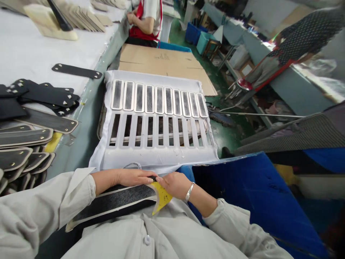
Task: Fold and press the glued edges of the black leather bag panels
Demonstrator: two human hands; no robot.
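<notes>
Close to my body is a long dark strip with a pale border (121, 199), tilted up to the right. My left hand (132, 177) is closed over its upper edge, fingers held together. My right hand (175, 184), with a silver bangle on the wrist, pinches the strip's right end, where a yellow curled piece (163, 198) bends away. Both hands' fingertips meet there. Just beyond them a white slotted sheet (161, 156) carries a row of pale-bordered dark pieces (159, 100) above a row of open slots.
On the left table (81, 104) lie black strips (48, 94), stacked pale-edged strips (24, 136) and a brush (51, 23). Flat cardboard (167, 63) lies beyond the sheet. A blue box (242, 194) stands at my right. One person (145, 21) works ahead, another (296, 43) at right.
</notes>
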